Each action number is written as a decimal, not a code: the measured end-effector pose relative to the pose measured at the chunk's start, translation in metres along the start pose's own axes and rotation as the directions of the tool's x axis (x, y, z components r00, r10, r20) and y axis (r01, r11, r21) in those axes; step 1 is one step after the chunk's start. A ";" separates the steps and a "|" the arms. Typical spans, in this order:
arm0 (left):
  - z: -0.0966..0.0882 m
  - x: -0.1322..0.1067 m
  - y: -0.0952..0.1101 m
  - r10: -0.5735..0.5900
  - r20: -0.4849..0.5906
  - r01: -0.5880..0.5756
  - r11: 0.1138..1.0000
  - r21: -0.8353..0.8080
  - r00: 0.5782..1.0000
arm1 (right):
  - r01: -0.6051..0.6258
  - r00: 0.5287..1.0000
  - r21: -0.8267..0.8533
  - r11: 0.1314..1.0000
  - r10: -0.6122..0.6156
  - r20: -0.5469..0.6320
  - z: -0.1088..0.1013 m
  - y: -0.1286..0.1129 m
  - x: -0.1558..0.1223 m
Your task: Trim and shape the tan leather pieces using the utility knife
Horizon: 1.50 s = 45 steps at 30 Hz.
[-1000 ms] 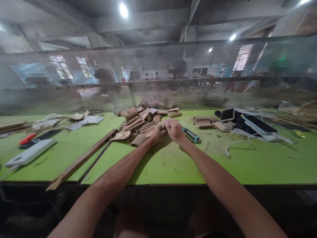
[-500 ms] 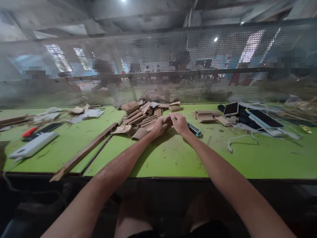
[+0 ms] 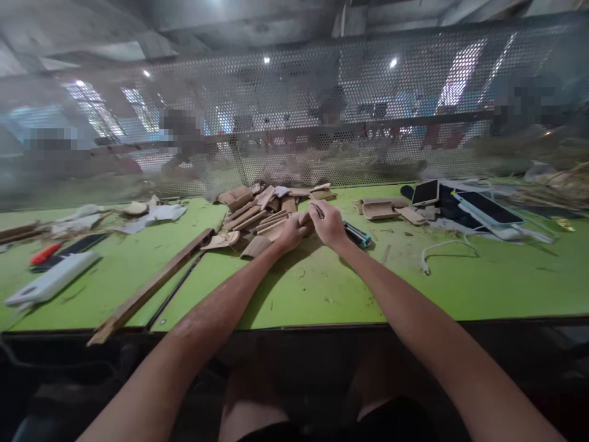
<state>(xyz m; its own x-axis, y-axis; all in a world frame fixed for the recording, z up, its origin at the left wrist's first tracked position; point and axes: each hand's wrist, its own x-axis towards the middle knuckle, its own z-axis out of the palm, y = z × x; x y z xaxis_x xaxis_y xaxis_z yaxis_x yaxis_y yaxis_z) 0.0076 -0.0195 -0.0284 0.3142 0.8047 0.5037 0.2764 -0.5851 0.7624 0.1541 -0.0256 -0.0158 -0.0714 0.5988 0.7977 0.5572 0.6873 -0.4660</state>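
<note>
My left hand is closed round a tan piece that looks like split bamboo, over the green table. Close beside it, my right hand is closed in a pinch at the piece's right end. A small dark, thin thing shows between its fingers, too small to name. A heap of curved and flat bamboo pieces lies behind and left of my hands. Partly hidden by my right wrist, a teal and black utility knife rests on the table.
A long wooden strip lies at left, jutting past the table's front edge. Further left are a white power strip and a red-handled tool. Phones and a white cable lie right. A perforated metal screen stands behind.
The view has shifted slightly, moving the scene a little left. My right hand has turned a little, showing the dark thin thing in its fingers. My left hand keeps its hold.
</note>
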 end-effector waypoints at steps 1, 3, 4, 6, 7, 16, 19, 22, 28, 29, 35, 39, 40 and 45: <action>0.000 0.000 0.000 -0.003 -0.005 0.003 1.000 0.005 1.000 | 0.003 1.000 0.012 1.000 -0.003 -0.005 0.001 0.000 0.000; 0.001 0.000 -0.001 0.010 -0.001 -0.010 1.000 -0.011 1.000 | -0.035 0.999 0.001 0.999 0.035 0.000 0.002 0.003 0.000; 0.001 0.000 -0.001 0.022 0.004 -0.021 0.999 -0.028 1.000 | -0.068 0.998 -0.016 0.998 0.068 0.003 0.003 0.005 0.000; 0.002 0.000 -0.002 0.035 0.018 -0.034 0.998 -0.057 0.999 | -0.106 0.994 -0.051 0.993 0.106 -0.001 0.004 0.008 -0.001; 0.002 0.000 -0.002 0.033 0.021 -0.032 0.998 -0.057 0.999 | -0.094 0.996 -0.060 0.994 0.094 -0.008 0.004 0.007 -0.001; 0.004 0.003 -0.011 0.044 -0.064 -0.039 0.996 0.082 0.997 | -0.018 1.000 -0.128 0.992 0.019 0.009 0.007 0.005 0.000; 0.004 0.003 -0.012 0.067 -0.035 -0.065 0.996 0.059 0.997 | -0.044 0.999 -0.193 0.980 0.046 0.004 0.005 0.003 -0.001; 0.004 0.003 -0.014 0.045 -0.051 -0.041 0.997 0.072 0.998 | 0.094 0.995 -0.176 0.980 -0.089 0.038 0.003 -0.004 -0.001; 0.004 0.002 -0.011 0.046 -0.042 -0.044 0.998 0.046 0.998 | -0.067 0.997 -0.130 0.989 0.071 0.031 -0.001 0.005 0.001; 0.004 0.002 -0.010 0.037 -0.029 -0.036 0.998 0.046 0.999 | -0.057 0.998 -0.116 0.992 0.061 0.033 -0.001 0.006 0.001; 0.003 0.003 -0.012 0.028 -0.027 -0.025 0.993 0.119 0.999 | 0.012 1.000 0.067 0.998 -0.013 0.006 0.003 0.000 0.000; 0.003 0.004 -0.015 0.032 -0.029 -0.028 0.993 0.116 0.999 | -0.039 0.999 -0.028 0.999 0.039 -0.029 0.000 0.003 -0.001; 0.003 0.004 -0.015 0.024 -0.028 -0.021 0.994 0.107 0.999 | 0.017 1.000 -0.056 0.998 -0.018 -0.021 -0.001 0.003 0.000; 0.003 0.002 -0.009 0.002 0.002 -0.002 1.000 0.006 1.000 | 0.043 0.998 -0.089 0.995 -0.039 0.049 -0.007 0.010 0.005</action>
<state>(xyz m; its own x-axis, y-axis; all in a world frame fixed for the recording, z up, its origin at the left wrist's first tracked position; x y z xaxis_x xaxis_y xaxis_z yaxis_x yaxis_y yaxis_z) 0.0082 -0.0125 -0.0350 0.3165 0.8032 0.5047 0.2809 -0.5875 0.7589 0.1650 -0.0187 -0.0140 -0.1337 0.5911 0.7955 0.6249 0.6733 -0.3953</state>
